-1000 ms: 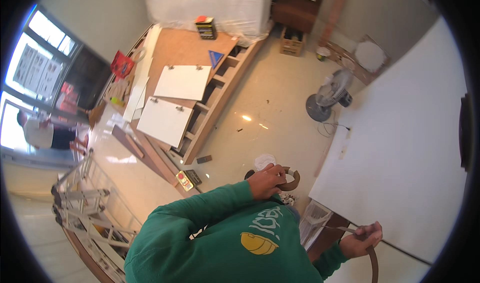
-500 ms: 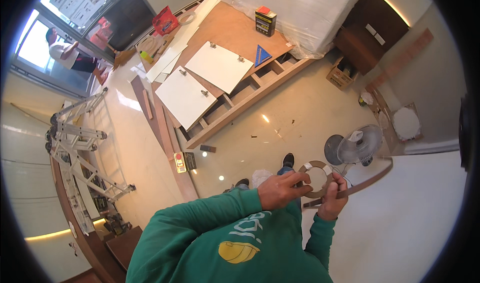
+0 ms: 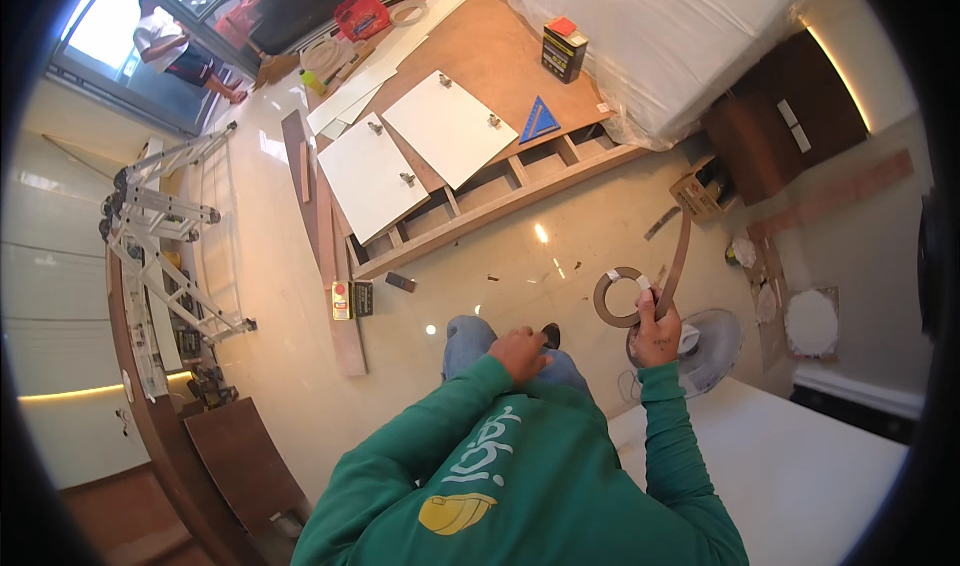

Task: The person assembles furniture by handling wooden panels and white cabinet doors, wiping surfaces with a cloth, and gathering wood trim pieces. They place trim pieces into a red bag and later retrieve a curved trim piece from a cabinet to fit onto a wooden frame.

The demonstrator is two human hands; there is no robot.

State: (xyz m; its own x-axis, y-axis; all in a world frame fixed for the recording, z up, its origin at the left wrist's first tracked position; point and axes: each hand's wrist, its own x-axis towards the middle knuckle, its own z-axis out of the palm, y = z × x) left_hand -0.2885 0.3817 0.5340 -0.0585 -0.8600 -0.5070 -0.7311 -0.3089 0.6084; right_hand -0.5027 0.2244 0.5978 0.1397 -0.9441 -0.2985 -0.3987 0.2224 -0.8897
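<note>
My right hand (image 3: 655, 338) is closed on a coil of brown edge banding (image 3: 603, 304), a flat ring with white patches on it. A loose strip (image 3: 682, 256) of the banding rises in a curve from the same hand. My left hand (image 3: 519, 355) is apart from the coil, just above my jeans (image 3: 468, 344). Its fingers look bent, but I cannot make out their tips or anything in them.
A fan (image 3: 722, 351) stands beyond my right hand, beside a white panel (image 3: 790, 466). Ahead, two white boards (image 3: 450, 131) with metal hinges lie on a wooden platform (image 3: 480, 206). Small cans (image 3: 343, 300) stand on the floor; a folding ladder (image 3: 165, 211) is at left.
My left hand has let go of the coil and moved back toward my leg. My right hand has carried the coil forward, away from my body, and the loose strip now points upward.
</note>
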